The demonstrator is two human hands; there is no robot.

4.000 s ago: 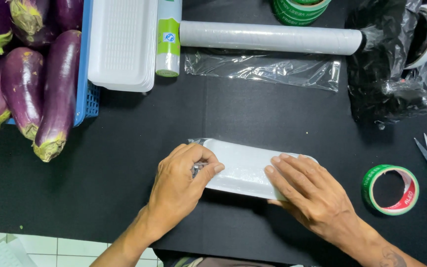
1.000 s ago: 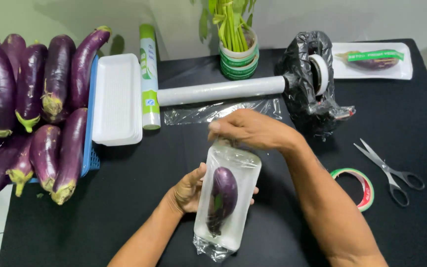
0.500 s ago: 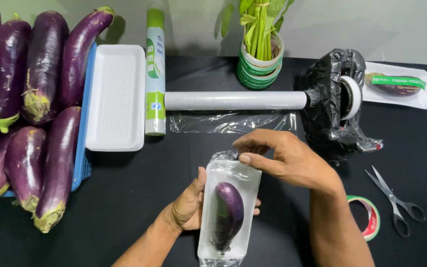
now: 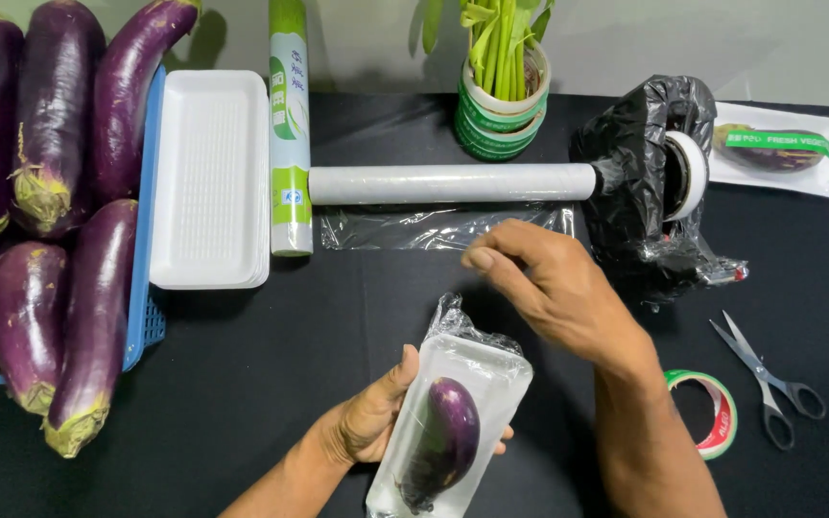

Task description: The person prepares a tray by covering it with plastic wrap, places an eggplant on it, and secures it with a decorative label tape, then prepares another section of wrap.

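Since half a second ago the right hand (image 4: pixel 554 293) has lifted off the wrapped tray and moved up toward the loose film, and the view has drawn a little closer.

At the far left, glossy purple eggplants (image 4: pixel 69 221) with green stems lie piled in a blue plastic basket (image 4: pixel 146 317) that runs off the frame's edge. Just beside it sits a stack of white foam trays (image 4: pixel 208 182) with a ribbed floor, and a green-and-white boxed roll (image 4: pixel 288 134) lies touching their right edge.

Bare black table (image 4: pixel 271 355) lies open between the basket and the hands. The left hand (image 4: pixel 371 417) cups from beneath the white foam tray with one small eggplant sealed under clear film (image 4: pixel 453 422), fingers curled round its left edge, holding it tilted above the table near the lower edge.

The right hand hovers empty, fingers half bent and spread, its tips just short of the clear crinkled film sheet (image 4: pixel 434 228) drawn from the long cling-film roll (image 4: pixel 453 182). Behind stands a green-banded pot of stalks (image 4: pixel 501 105).

Rightward, a dispenser wrapped in black plastic (image 4: pixel 640 182) blocks the way; a finished labelled tray (image 4: pixel 774 149), a red-and-green tape ring (image 4: pixel 717 417) and grey scissors (image 4: pixel 769 384) lie well apart.
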